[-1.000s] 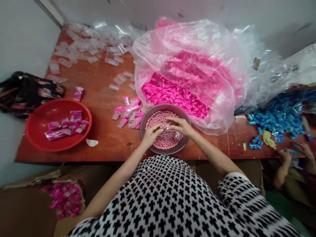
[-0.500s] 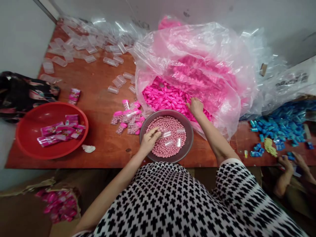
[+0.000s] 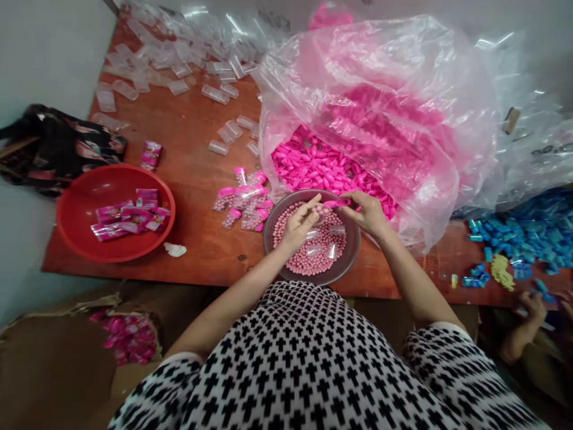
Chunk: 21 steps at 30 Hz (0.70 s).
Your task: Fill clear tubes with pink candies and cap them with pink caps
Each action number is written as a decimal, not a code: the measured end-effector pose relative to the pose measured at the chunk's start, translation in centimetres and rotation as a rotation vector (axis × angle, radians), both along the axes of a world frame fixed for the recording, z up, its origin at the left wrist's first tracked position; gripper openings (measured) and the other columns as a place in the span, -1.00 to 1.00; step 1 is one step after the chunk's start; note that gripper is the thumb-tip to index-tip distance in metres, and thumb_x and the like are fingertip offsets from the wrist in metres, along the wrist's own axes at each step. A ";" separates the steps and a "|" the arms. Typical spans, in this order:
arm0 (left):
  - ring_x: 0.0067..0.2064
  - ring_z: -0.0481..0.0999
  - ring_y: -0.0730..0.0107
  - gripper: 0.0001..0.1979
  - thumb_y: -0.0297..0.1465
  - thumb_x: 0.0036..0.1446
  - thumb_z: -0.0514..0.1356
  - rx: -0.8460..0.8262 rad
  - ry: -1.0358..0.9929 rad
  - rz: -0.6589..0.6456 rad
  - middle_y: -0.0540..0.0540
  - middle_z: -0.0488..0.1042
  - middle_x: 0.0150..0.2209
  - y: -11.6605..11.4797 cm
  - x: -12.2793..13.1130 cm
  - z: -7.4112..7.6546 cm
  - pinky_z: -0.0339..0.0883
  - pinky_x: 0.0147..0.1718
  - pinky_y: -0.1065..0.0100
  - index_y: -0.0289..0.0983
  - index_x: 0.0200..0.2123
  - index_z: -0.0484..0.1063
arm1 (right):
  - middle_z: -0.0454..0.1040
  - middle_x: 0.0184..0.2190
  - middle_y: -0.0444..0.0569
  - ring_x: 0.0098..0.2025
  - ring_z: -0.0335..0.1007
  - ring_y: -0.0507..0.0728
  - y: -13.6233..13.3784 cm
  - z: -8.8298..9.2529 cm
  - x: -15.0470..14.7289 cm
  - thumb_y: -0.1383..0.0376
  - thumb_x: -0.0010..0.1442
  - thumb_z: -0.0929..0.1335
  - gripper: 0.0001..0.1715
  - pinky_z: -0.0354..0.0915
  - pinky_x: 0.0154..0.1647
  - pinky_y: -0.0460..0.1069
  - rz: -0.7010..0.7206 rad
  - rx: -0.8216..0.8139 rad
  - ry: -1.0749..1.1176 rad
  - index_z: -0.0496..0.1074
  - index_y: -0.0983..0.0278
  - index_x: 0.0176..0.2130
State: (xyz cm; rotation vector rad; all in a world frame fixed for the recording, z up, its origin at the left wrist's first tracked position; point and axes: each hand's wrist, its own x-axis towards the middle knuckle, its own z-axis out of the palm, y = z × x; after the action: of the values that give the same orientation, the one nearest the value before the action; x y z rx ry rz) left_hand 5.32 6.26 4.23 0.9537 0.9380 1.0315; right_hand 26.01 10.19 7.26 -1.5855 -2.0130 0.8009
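A grey metal bowl (image 3: 353,258) full of small pink balls sits at the table's front edge, with a few clear tubes lying on the balls. Over it, my left hand (image 3: 299,228) pinches a clear tube (image 3: 319,213) filled with pink balls. My right hand (image 3: 367,213) holds a pink cap (image 3: 339,203) against the tube's end. Just behind lies an open plastic bag (image 3: 403,119) heaped with pink caps (image 3: 313,167). A small pile of capped filled tubes (image 3: 244,206) lies left of the bowl.
A red bowl (image 3: 80,239) with pink sachets stands at the left. Empty clear tubes (image 3: 179,65) are scattered at the back. Blue caps (image 3: 523,239) cover the right side, where another person's hand (image 3: 530,310) works. A box of pink packets (image 3: 129,337) sits below the table.
My right hand came back from the pink caps in the bag with a cap and met my left hand over the bowl. My left hand lifted a filled tube off the balls.
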 end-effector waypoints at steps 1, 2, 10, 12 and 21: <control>0.00 0.49 0.22 -0.54 -0.12 0.14 0.15 0.009 0.001 0.004 -0.22 0.43 0.07 -0.1 0.4 0.1 0.46 -0.11 0.27 -0.26 0.02 0.39 | 0.51 -0.35 -0.03 -0.34 0.40 0.09 -0.7 0.4 -0.7 0.10 0.09 0.39 -0.65 0.32 -0.27 -0.02 0.021 -0.007 0.090 0.49 0.25 -0.18; -0.03 0.50 0.24 -0.56 -0.13 0.14 0.15 0.011 0.004 0.004 -0.21 0.46 0.04 -0.3 0.7 0.2 0.46 -0.12 0.28 -0.26 -0.01 0.40 | 0.51 -0.33 -0.03 -0.30 0.41 0.09 -1.2 0.6 -1.2 0.06 0.08 0.39 -0.63 0.33 -0.24 -0.01 0.025 -0.013 0.183 0.49 0.24 -0.19; -0.11 0.54 0.30 -0.69 -0.25 0.16 0.13 0.104 0.184 0.035 -0.12 0.54 -0.10 -2.3 0.1 0.5 0.44 -0.12 0.29 -0.27 -0.08 0.44 | 0.53 -0.22 -0.01 -0.18 0.45 0.14 -3.6 1.4 -2.3 -0.02 0.18 0.30 -0.53 0.35 -0.09 0.07 -0.004 -0.045 0.349 0.44 0.20 -0.04; -0.09 0.53 0.31 -0.72 -0.30 0.17 0.13 0.180 0.315 0.025 -0.09 0.55 -0.09 -2.5 -0.4 0.8 0.41 -0.06 0.28 -0.25 -0.08 0.46 | 0.51 -0.17 0.01 -0.13 0.44 0.15 -3.9 2.2 -2.4 0.02 0.19 0.31 -0.56 0.33 -0.04 0.07 0.109 0.039 0.184 0.43 0.18 -0.02; -0.12 0.55 0.33 -0.75 -0.35 0.19 0.11 0.364 0.473 0.037 -0.08 0.57 -0.12 -3.9 -1.5 1.1 0.39 -0.07 0.33 -0.24 -0.11 0.51 | 0.42 -0.22 0.04 -0.21 0.40 0.11 -5.1 3.3 -3.6 0.14 0.32 0.17 -0.57 0.34 -0.20 -0.03 0.454 0.149 -0.199 0.33 0.22 0.09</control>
State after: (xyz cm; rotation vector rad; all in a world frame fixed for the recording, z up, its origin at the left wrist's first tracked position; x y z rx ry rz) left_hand 3.77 2.35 5.30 1.5331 1.1786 1.0480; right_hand 22.37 5.10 10.56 -1.1780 -2.5620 0.6456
